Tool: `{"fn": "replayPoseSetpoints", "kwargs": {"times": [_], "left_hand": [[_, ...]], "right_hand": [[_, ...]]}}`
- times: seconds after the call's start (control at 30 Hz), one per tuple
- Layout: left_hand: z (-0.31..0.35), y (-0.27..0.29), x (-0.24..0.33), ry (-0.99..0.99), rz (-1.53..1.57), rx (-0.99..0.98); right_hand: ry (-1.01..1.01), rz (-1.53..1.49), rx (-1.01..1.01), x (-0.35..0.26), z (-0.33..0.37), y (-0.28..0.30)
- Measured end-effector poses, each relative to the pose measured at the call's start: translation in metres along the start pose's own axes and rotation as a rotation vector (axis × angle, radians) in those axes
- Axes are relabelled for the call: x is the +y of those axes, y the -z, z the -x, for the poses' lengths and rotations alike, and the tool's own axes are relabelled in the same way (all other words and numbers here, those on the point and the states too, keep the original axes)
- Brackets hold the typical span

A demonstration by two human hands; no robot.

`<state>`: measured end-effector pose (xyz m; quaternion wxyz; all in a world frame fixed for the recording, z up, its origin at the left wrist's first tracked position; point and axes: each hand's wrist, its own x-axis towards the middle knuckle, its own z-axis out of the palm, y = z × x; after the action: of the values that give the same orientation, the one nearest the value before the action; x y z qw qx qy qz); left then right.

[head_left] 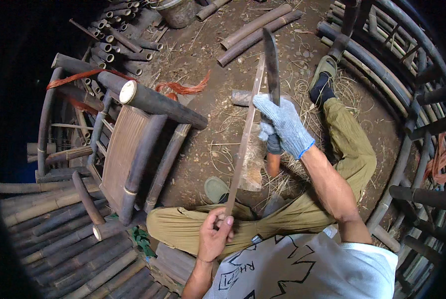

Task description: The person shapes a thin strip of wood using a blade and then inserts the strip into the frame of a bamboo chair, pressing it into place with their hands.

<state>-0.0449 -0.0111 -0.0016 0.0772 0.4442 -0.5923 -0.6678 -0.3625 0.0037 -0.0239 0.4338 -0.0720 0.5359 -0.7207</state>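
My bare left hand (pixel 215 234) pinches the lower end of a long, thin bamboo strip (pixel 245 142) in front of my lap. The strip slants up and away, its far end beside the knife blade. My right hand (pixel 286 124), in a grey knitted glove with a blue cuff edge, is closed around the handle of a machete (pixel 271 60). Its dark blade points away from me, and the wooden handle end shows below the glove. The gloved thumb lies close to the strip; whether it touches is unclear. Beneath the hands stands a pale wooden block (pixel 253 172), partly hidden.
A bamboo chair (pixel 128 149) with an orange cord (pixel 185 88) stands at left. Bamboo poles (pixel 68 244) lie lower left, cut tubes (pixel 110 47) upper left near a bucket (pixel 177 12). Two poles (pixel 260 37) lie ahead among shavings (pixel 302 74). A bamboo frame (pixel 412 114) stands at right.
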Motion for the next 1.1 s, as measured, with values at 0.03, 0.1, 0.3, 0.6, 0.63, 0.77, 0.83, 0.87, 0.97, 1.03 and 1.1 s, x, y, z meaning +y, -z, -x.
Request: {"fn": "replayPoseSetpoints", "kwargs": {"times": [0.03,0.1,0.3,0.6,0.63,0.77,0.83,0.87,0.97,1.03,1.1], "left_hand": [[-0.003,0.001,-0.004,0.01,-0.02,-0.057],[-0.009,0.002,-0.005,0.046,0.12,-0.249],[-0.042,-0.016,0.007,-0.088,0.159,-0.212],[-0.101,-0.023,0.039,-0.268,-0.29,0.159],[-0.099,-0.026,0.039,-0.268,-0.321,0.166],[-0.089,-0.038,0.035,-0.296,-0.326,0.177],[-0.083,-0.037,0.028,-0.282,-0.285,0.172],[-0.081,-0.033,0.026,-0.256,-0.272,0.168],[-0.052,-0.034,0.017,-0.264,-0.338,0.104],[-0.032,-0.03,0.005,-0.274,-0.357,0.063],[-0.018,-0.019,-0.009,-0.25,-0.294,0.071]], "right_hand": [[0.036,-0.024,-0.014,-0.002,-0.004,0.0],[0.052,-0.041,-0.065,-0.006,-0.011,0.002],[0.537,0.895,0.044,-0.011,-0.016,0.005],[0.588,1.366,-0.195,0.034,0.054,-0.003],[0.552,1.399,-0.216,0.039,0.055,-0.003],[0.521,1.365,-0.115,0.05,0.034,0.008],[0.544,1.401,-0.138,0.048,0.034,0.006],[0.555,1.419,-0.149,0.047,0.034,0.005],[0.382,1.381,0.091,0.035,0.005,0.026],[0.323,1.428,0.146,0.011,-0.011,0.047],[0.345,1.488,0.09,0.01,-0.012,0.049]]}}
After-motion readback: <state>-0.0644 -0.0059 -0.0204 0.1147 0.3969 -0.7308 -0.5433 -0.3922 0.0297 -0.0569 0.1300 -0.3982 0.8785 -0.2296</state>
